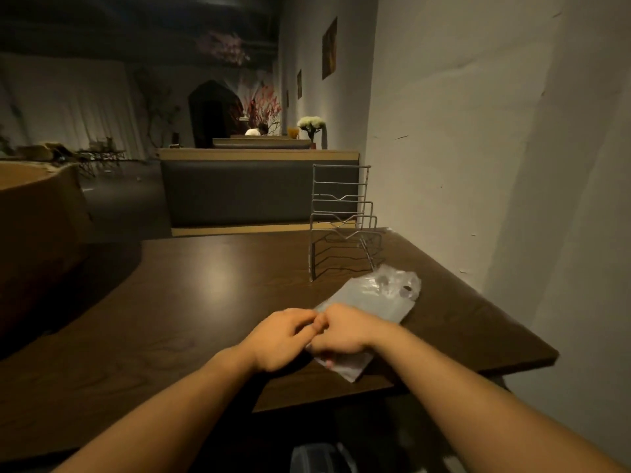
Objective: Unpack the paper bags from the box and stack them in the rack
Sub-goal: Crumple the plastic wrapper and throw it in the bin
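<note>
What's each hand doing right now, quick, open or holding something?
Left hand: fingers curled, pinching the near edge of the plastic-wrapped packet on the table.
Right hand: fingers curled, gripping the same packet.

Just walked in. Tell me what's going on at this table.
A person stands at a dark wooden table, both hands working at the near end of a clear plastic-wrapped flat packet lying on it. The left hand and right hand meet with curled fingers, apparently pinching the wrap as if to open it. The tiered metal wire rack behind the packet holds nothing yet. A brown cardboard box sits at the table's left edge.
</note>
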`<state>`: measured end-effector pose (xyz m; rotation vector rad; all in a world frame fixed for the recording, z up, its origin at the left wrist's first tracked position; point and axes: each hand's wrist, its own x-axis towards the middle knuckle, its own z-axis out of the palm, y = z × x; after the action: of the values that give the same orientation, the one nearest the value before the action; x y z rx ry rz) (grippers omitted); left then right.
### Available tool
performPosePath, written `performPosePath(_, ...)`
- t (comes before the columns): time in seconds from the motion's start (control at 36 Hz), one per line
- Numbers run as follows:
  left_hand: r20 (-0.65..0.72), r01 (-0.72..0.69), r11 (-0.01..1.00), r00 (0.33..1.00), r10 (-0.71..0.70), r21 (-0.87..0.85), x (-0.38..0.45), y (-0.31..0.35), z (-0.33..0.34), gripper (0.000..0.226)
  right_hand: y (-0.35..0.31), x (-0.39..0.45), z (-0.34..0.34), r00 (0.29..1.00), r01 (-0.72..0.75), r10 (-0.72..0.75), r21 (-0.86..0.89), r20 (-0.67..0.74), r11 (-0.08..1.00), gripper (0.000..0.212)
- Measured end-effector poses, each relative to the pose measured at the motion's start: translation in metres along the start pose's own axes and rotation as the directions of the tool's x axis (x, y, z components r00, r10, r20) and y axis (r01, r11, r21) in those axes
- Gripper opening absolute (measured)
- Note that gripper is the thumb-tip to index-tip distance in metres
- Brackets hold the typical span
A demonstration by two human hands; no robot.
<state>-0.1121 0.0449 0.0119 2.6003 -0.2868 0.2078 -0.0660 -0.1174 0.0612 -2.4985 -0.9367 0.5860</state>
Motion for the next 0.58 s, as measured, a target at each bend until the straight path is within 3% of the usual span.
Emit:
performPosePath(0.03, 0.014, 0.023, 0.998, 1.000, -0.024, 0.052, -0.013, -0.011, -0.009, 0.044, -0.002, -0.001, -0.005, 0.997, 0.041, -0.047, 0.113, 0.054, 0.993, 0.020)
performPosePath(0.08, 0.008, 0.069, 0.988, 0.997, -0.070, 0.139, -0.039, -0.037, -0.026, 0.047, -0.004, 0.002, -0.014, 0.992, 0.116, -0.124, 0.190, 0.032, 0.975, 0.027)
performPosePath(0.17, -0.050, 0.198, 0.959, 0.980, -0.192, 0.200, -0.079, -0.068, -0.056, 0.048, 0.004, 0.025, -0.012, 0.992, 0.089, -0.099, -0.131, -0.072, 0.987, 0.054)
performPosePath(0.25, -0.119, 0.351, 0.909, 0.936, -0.332, 0.224, -0.114, -0.087, -0.083, 0.056, -0.003, 0.049, 0.016, 0.996, 0.075, -0.057, -0.274, 0.072, 0.959, 0.077)
performPosePath(0.31, -0.090, 0.398, 0.885, 0.917, -0.388, 0.244, -0.132, -0.096, -0.094, 0.054, -0.021, 0.068, 0.039, 0.992, 0.130, -0.122, -0.310, 0.046, 0.942, 0.077)
performPosePath(0.42, -0.023, 0.441, 0.868, 0.894, -0.448, 0.229, -0.148, -0.103, -0.101, 0.093, -0.082, 0.104, 0.076, 0.938, 0.339, -0.346, -0.233, 0.013, 0.911, 0.061)
performPosePath(0.5, -0.137, 0.471, 0.854, 0.882, -0.450, 0.223, -0.155, -0.114, -0.102, 0.102, -0.128, 0.126, 0.099, 0.869, 0.494, -0.489, -0.133, 0.073, 0.859, 0.053)
performPosePath(0.58, -0.326, 0.521, 0.841, 0.828, -0.457, 0.147, -0.171, -0.132, -0.100, 0.101, -0.161, 0.144, 0.117, 0.842, 0.536, -0.537, 0.037, 0.054, 0.844, 0.049)
